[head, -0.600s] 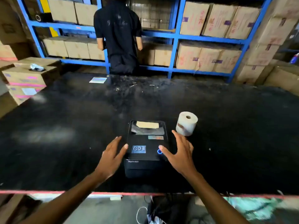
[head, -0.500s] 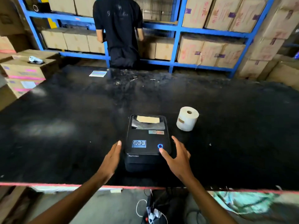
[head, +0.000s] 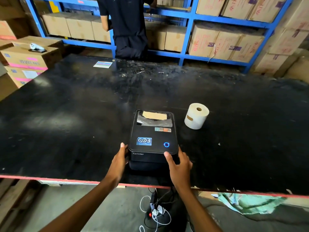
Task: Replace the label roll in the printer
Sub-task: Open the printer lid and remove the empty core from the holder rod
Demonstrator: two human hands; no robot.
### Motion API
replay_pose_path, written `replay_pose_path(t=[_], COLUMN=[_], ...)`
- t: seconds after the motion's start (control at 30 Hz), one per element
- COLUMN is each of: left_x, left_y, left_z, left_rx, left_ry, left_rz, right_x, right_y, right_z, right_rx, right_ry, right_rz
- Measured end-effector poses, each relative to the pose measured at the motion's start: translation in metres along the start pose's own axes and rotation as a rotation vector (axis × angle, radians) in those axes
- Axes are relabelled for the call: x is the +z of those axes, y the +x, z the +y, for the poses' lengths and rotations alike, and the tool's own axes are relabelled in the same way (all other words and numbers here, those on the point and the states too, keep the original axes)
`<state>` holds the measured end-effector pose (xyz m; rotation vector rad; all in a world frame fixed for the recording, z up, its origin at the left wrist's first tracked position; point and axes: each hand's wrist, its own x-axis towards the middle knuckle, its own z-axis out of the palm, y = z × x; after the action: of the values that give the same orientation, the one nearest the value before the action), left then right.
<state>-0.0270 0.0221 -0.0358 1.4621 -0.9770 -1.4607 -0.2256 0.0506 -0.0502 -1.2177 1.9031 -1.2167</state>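
Both of my hands are on the printer (head: 153, 136): my left hand (head: 119, 160) lies flat against its near left corner with the fingers loosely spread along the side, and my right hand (head: 179, 165) is cupped over the near right corner, thumb resting on the front edge of the lid just below the glowing blue button (head: 166, 144). Neither hand has closed around anything; they are pressing on the case rather than lifting it. The printer sits on the black tabletop (head: 66, 123) close to my edge, its lid shut, and through the clear window at the back I can see something tan inside, probably what is left of the old roll. The new label roll (head: 197, 116) stands on end on the tabletop, just beside the printer's far right corner and untouched.

I judge I am at the very first step, getting the cover open. Next I need to find the release catches on the sides, which I cannot make out from here, squeeze them together and swing the lid up and back. Only then can the spent core come out.
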Motion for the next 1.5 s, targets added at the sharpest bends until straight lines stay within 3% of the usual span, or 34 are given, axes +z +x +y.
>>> replay_pose_path(t=[0.23, 0.4, 0.53, 0.77, 0.97, 1.07, 1.17, 1.27, 1.33, 1.43, 1.5], left_x=[-0.005, -0.013, -0.019, -0.026, -0.012, 0.001, 0.010, 0.017, 0.019, 0.024, 0.032], left_y=[0.005, 0.023, 0.035, 0.049, 0.071, 0.086, 0.103, 0.111, 0.112, 0.104, 0.094], left_z=[-0.005, 0.003, 0.013, 0.028, 0.039, 0.045, 0.045, 0.037, 0.034, 0.041, 0.053], left_rx=[0.037, 0.004, -0.010, 0.012, 0.139, 0.227, 0.260, 0.241, 0.277, 0.330, 0.406], left_ry=[-0.017, 0.015, 0.114, 0.236, 0.319, 0.395, 0.636, 0.831, 0.876, 0.768, 0.574], left_rz=[0.007, 0.055, 0.044, 0.029, 0.075, 0.051, 0.034, 0.041, 0.069, 0.127, 0.184], right_x=[-0.017, -0.029, -0.026, -0.014, -0.017, -0.018, -0.009, 0.008, 0.019, 0.027, 0.024], right_y=[0.027, 0.095, 0.131, 0.154, 0.167, 0.168, 0.152, 0.126, 0.113, 0.105, 0.105], right_z=[-0.041, -0.117, -0.135, -0.124, -0.101, -0.098, -0.078, -0.045, -0.032, -0.032, -0.041], right_rx=[-0.135, 0.025, -0.087, -0.228, -0.230, -0.277, -0.252, -0.241, -0.280, -0.258, -0.236], right_ry=[-0.176, -0.103, -0.139, 0.029, 0.031, -0.006, -0.181, -0.526, -0.607, -0.441, -0.211], right_rz=[0.058, 0.052, 0.065, -0.021, -0.320, -0.279, -0.105, -0.237, -0.293, -0.253, -0.221])
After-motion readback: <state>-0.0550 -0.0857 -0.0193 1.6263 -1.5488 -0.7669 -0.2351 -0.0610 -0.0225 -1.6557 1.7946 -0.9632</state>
